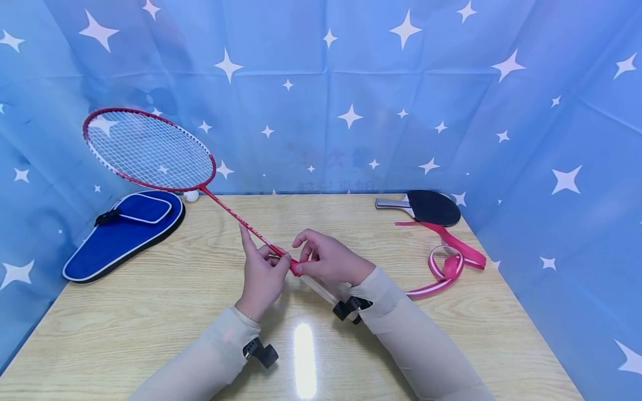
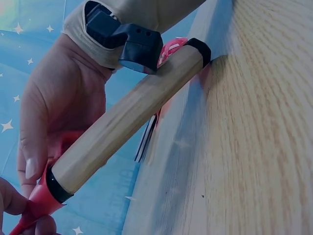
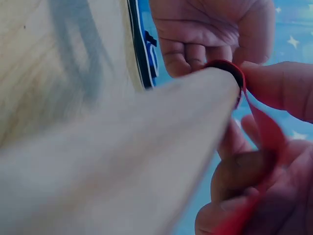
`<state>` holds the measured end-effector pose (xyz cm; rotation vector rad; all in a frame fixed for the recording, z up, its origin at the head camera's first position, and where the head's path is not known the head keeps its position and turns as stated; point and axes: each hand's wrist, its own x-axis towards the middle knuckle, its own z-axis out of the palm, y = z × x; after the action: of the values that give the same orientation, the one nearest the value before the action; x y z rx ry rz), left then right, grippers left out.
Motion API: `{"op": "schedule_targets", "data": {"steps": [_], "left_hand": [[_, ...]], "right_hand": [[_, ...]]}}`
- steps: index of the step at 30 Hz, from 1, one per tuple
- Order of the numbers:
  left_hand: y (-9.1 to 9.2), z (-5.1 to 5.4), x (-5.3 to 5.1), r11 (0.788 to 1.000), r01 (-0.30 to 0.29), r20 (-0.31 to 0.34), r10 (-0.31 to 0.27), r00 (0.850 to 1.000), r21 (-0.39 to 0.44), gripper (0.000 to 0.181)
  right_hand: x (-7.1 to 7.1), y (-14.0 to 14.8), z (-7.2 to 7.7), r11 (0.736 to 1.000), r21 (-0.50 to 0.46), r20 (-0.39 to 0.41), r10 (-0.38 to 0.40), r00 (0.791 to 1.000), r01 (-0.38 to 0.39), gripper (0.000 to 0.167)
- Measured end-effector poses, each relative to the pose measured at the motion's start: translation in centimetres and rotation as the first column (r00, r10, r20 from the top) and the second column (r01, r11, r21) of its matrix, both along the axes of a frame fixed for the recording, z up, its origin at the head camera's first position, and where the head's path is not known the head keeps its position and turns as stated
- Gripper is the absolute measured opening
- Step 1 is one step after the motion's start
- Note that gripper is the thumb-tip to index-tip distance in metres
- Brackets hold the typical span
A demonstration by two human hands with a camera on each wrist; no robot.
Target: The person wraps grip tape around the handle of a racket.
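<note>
Though pale, shiny table (image 1: 170, 306) beside curtain (image 1: 301, 106).

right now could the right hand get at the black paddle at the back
Likely not while the right hand holds the red tape at the racket; otherwise the way looks free over bare tabletop to the paddle.

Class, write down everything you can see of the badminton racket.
The badminton racket has an oval red-and-white frame, pale strings, a thin red shaft widening into a red cone, and a bare handle that looks wooden, with black bands at both ends. It is tilted, strung end up to the left, handle down to the right. The left hand pinches the cone; the right hand holds a red strip curled against the handle's top.
</note>
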<state>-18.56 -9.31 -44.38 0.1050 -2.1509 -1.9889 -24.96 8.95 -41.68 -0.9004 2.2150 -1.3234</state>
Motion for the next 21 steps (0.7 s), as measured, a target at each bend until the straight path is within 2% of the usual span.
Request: {"op": "schedule_targets", "data": {"steps": [7,14,21], "left_hand": [[-0.01,-0.03,0.0,1.0,0.011,-0.008,-0.011,1.0,0.014,0.122],[0.13,-0.17,0.06,0.999,0.032,-0.02,-0.031,0.999,0.009,0.121],[0.24,-0.04,0.05,0.999,0.038,-0.043,-0.038,0.998,0.006,0.123]], "right_hand": [[0.08,0.2,0.37,1.0,0.001,-0.007,-0.002,1.0,0.002,0.04],[0.03,0.04,0.18,0.997,-0.08,-0.019,0.017,1.0,-0.018,0.035],[-0.19,-0.03,0.03,0.992,-0.13,0.034,0.007,0.999,-0.003,0.03]]}}
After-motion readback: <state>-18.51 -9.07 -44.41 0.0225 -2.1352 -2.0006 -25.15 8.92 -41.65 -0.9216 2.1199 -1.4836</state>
